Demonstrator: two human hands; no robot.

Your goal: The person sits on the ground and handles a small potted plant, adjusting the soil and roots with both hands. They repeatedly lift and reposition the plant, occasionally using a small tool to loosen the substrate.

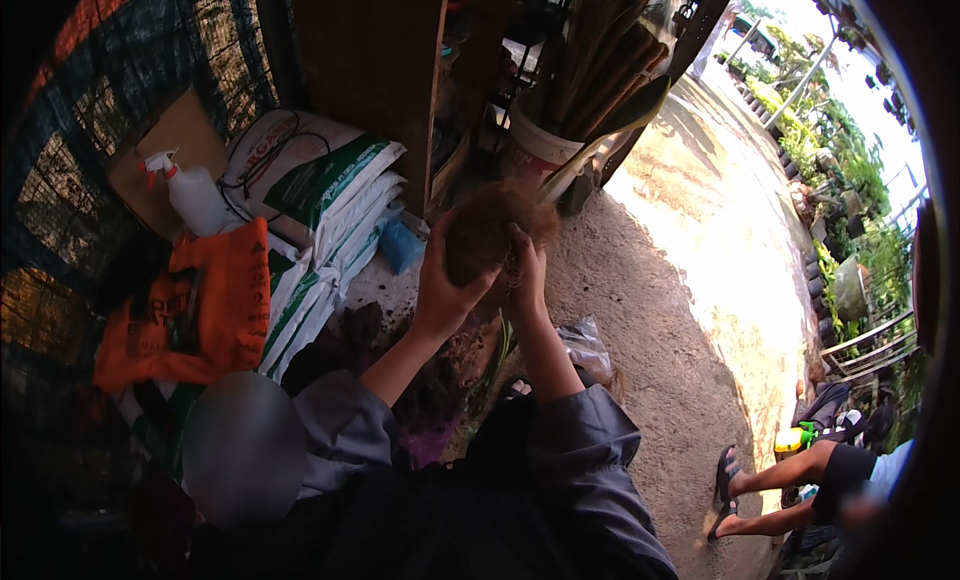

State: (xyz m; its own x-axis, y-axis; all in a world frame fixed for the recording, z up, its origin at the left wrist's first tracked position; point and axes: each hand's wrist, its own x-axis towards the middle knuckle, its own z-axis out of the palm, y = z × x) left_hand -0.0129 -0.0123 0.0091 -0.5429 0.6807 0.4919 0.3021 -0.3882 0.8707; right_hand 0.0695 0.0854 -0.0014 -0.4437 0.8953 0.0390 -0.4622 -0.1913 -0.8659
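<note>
Both hands hold up a brown, fibrous sprouted coconut [500,215] in front of me. Its pale stem and long green-yellow leaf [640,112] slant up to the right, and thin root-like strands hang beneath. My left hand [447,280] is wrapped round its left side and underside. On the right side, my right hand [525,270] grips it with the thumb pressed on the fibre. Below my forearms lies dark loose soil [440,380] on purple material [430,442], with some green leaves [497,360] beside it.
Stacked white-green sacks [335,195], a spray bottle [195,195] and an orange bag [215,305] stand left. A white bucket [535,145] of long brown stalks is ahead. Clear plastic [585,345] lies right of my arm. A person's sandalled feet [727,475] show at lower right.
</note>
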